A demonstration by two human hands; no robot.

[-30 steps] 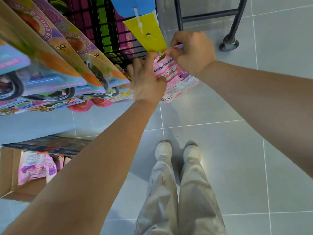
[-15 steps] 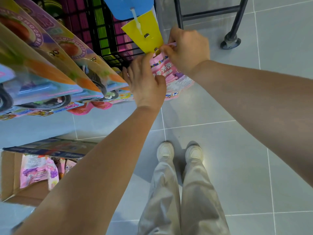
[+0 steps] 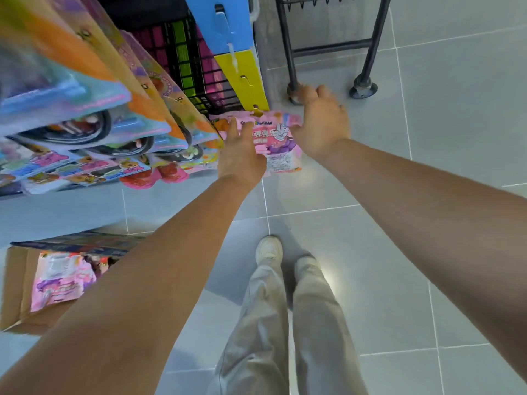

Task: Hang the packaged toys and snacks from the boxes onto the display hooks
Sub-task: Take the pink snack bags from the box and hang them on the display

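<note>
Releasing its earlier pinch, your right hand spread open beside the pink packet hanging under the yellow strip; your left hand touched it with straight fingers. The cardboard box held similar packets.

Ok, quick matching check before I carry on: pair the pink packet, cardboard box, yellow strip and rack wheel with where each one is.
Things:
1. pink packet
2. cardboard box
3. yellow strip
4. rack wheel

Places:
A. on the floor at lower left, pink packs inside
B. on the floor beyond the right hand
C. between the left hand and the right hand
D. hanging just above the pink packet, under a blue card

Pairs: 1-C, 2-A, 3-D, 4-B
</note>
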